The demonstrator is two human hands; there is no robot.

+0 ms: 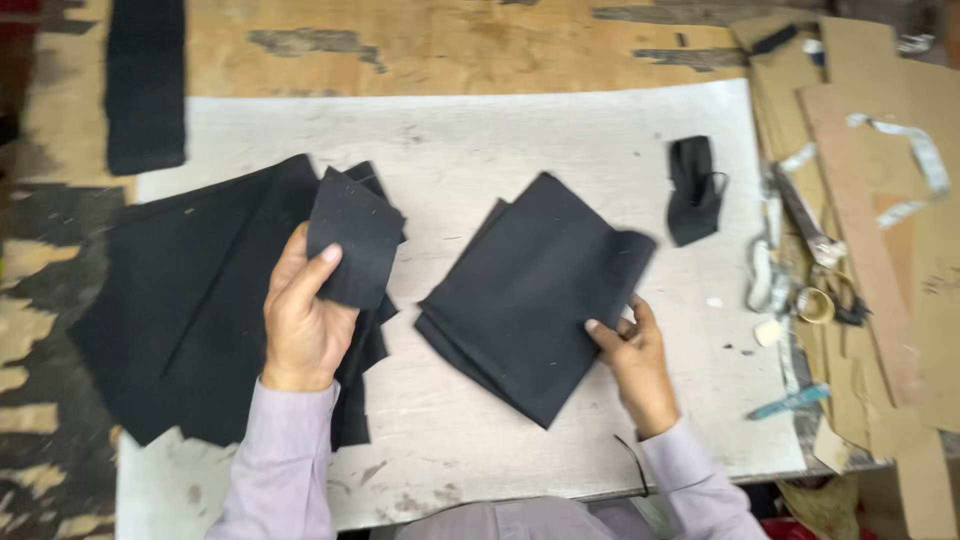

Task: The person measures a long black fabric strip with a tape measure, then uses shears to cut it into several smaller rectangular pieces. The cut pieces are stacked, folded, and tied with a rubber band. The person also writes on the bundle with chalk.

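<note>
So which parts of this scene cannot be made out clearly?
- Head view: the left hand covers the lower part of the small black fabric piece.
- The folded black fabric stack hides its own layers; their number is unclear.
- The tools by the cardboard patterns are blurred.
- The black strip is cut off by the top edge.

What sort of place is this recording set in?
Probably a tailoring or garment-cutting workshop. The hands, left hand and right hand, sort cut black fabric pieces on a worn worktable, with cardboard patterns and scissors along its right edge.
</note>
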